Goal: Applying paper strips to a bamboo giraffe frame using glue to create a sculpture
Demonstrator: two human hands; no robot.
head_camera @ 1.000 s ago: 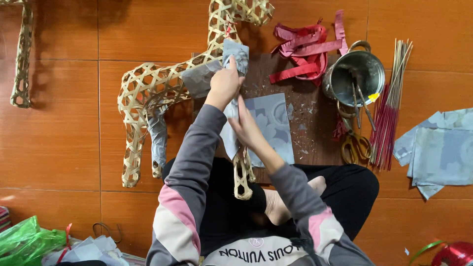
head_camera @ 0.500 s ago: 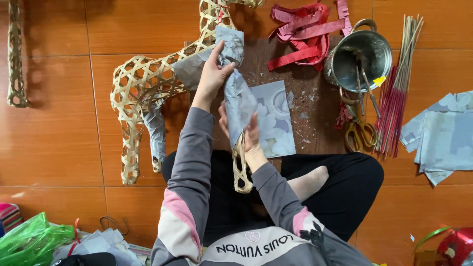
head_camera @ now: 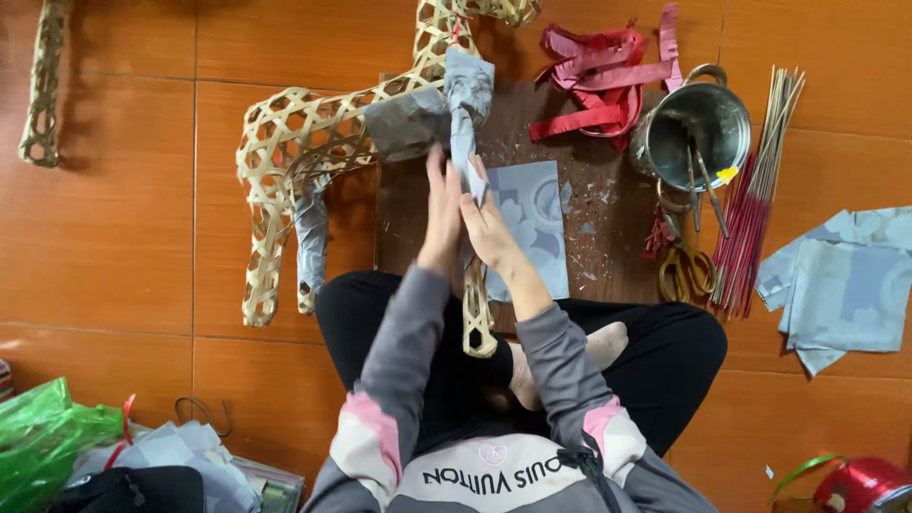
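A woven bamboo animal frame [head_camera: 313, 142] is laid on its side across a tiled floor [head_camera: 123, 247] and a dark work board [head_camera: 608, 256], and its front leg [head_camera: 475, 304] is being covered with grey-blue paper [head_camera: 463, 114]. The strip is pressed against the leg between the left hand [head_camera: 443, 211] and the right hand [head_camera: 487, 220], both flattened with fingers extended rather than curled; whether the paper is pinched or only smoothed cannot be told. The step in hand is judged to be the wrapping of this leg, with the shoulder already papered and the lower leg toward the lap still bare lattice. For the next move, the strip would need to be drawn downward under even tension and pressed into the weave so that no wrinkles are left. A further paper sheet [head_camera: 532, 223] is lying on the board just beside the hands, and a metal pot [head_camera: 698, 133], scissors [head_camera: 682, 271] and red sticks [head_camera: 750, 228] are set to the right.
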